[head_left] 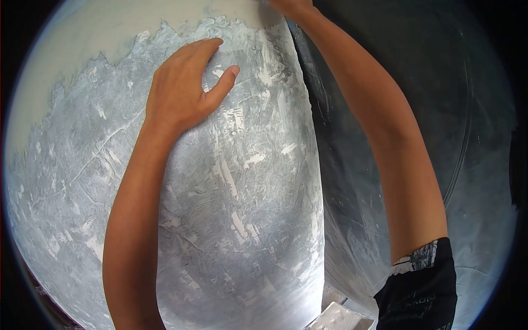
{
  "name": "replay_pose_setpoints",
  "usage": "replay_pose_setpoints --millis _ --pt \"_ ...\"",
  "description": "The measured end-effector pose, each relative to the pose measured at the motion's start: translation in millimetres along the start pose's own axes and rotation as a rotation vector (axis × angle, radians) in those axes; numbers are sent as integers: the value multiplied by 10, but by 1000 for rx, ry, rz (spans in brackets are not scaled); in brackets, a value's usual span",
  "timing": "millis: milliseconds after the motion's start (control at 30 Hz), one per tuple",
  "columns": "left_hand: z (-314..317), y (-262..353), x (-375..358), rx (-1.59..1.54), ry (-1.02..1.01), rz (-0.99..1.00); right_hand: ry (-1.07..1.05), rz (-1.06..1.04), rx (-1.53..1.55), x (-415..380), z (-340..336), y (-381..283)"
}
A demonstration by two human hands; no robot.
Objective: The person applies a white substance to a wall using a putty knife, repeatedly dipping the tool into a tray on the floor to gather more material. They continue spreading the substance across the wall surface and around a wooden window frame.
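Note:
A broad, curved surface (209, 187) fills the left and middle of the head view, grey with rough white streaks and patches. Along its top and upper left runs a smoother cream-coloured coat (82, 33) with a jagged lower border. My left hand (179, 88) rests on or just over the grey part, thumb spread from the fingers and nothing in it. At the top edge, my right hand (291, 5) is near the cream coat and the surface's right edge. The frame cuts off most of it, so its fingers and anything in them are hidden.
Right of the pale surface's straight edge is a dark, smooth, curved surface (352, 181) with scuffs and a long thin line. A light-coloured flat piece or tray (341, 318), smeared with pale paste, shows at the bottom. A black printed sleeve (421, 291) covers my upper right arm.

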State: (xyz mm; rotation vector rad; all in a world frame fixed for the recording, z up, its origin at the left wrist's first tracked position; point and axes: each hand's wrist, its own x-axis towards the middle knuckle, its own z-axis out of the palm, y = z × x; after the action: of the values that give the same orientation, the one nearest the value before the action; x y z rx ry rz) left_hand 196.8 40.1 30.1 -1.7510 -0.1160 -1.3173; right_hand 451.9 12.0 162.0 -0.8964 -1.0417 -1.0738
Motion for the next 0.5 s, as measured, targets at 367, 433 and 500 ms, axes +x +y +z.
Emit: replay_pose_setpoints --millis 367,433,500 --pt "13 -5 -9 -28 9 29 -210 -291 23 -1532 -500 -322" --pt "12 4 -13 -18 10 27 -197 -321 139 -1503 -640 -395" --pt "13 9 -22 -5 3 28 -84 -107 233 -1252 -657 -378"
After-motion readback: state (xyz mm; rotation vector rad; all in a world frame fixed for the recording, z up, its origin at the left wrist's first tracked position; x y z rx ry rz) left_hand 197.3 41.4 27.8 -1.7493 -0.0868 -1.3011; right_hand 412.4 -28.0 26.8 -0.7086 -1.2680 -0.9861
